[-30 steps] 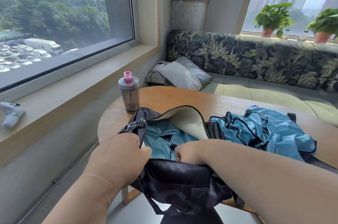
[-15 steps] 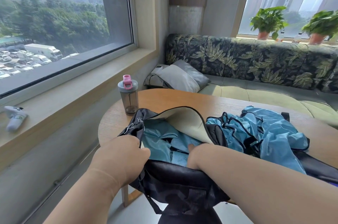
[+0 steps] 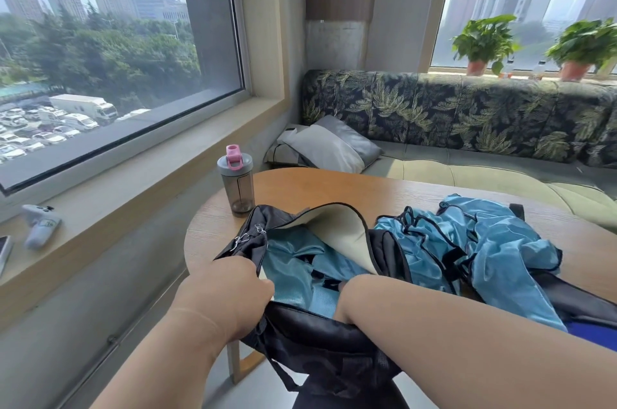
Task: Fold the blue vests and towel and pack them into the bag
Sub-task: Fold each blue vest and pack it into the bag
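The worktop [image 3: 300, 188] is filling the middle of the frame, with bare room sitting along its far edge. The bag [image 3: 320, 335] is hanging over the near edge at lower centre, probably so its mouth is gaping toward the person. Loose blue vests [image 3: 480, 255] are piling up right of centre. The left hand [image 3: 230, 291] is gripping the bag's rim, holding it open. The right hand is buried inside, can't tell its fingers.

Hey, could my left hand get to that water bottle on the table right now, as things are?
Probably not at once. The left hand grips the near rim of the black bag, holding it open. The water bottle stands upright beyond the bag's left end with bare table around it, so the path looks free once the hand lets go.
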`<control>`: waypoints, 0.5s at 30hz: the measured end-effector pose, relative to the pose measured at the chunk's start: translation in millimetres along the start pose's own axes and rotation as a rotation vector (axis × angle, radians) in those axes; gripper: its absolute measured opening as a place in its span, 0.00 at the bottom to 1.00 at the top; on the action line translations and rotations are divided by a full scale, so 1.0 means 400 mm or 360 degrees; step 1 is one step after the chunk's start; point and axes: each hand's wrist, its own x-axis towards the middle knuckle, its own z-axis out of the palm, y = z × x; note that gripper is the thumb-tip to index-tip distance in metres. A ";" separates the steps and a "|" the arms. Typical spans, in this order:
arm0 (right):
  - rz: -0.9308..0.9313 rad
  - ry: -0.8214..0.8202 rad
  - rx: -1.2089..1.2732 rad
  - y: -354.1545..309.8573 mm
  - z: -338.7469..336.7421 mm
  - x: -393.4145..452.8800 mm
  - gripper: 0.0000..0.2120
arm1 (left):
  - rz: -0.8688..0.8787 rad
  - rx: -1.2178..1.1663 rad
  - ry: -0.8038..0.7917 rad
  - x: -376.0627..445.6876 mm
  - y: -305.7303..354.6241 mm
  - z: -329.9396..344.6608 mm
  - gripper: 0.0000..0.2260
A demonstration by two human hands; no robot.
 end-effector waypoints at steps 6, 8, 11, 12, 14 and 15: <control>-0.0011 0.0070 -0.0254 0.002 -0.021 0.009 0.31 | -0.0082 -0.0195 0.0027 -0.003 -0.006 -0.004 0.09; -0.0015 0.0238 -0.0298 0.009 -0.030 0.003 0.28 | -0.0082 -0.0276 0.0112 0.000 -0.010 -0.011 0.11; -0.0153 0.0782 -0.0198 0.022 -0.037 0.005 0.23 | -0.0105 -0.0321 0.0122 0.001 -0.016 -0.014 0.14; -0.0215 0.0926 -0.0054 0.019 -0.034 0.010 0.23 | -0.0217 -0.0537 0.0150 0.001 -0.016 -0.013 0.12; -0.0378 0.1008 0.0120 0.009 -0.021 0.023 0.22 | -0.0259 -0.0588 0.0172 -0.011 -0.003 -0.026 0.06; -0.0461 0.0980 0.0145 0.001 -0.014 0.029 0.21 | -0.0289 -0.0663 0.0150 -0.010 -0.002 -0.026 0.06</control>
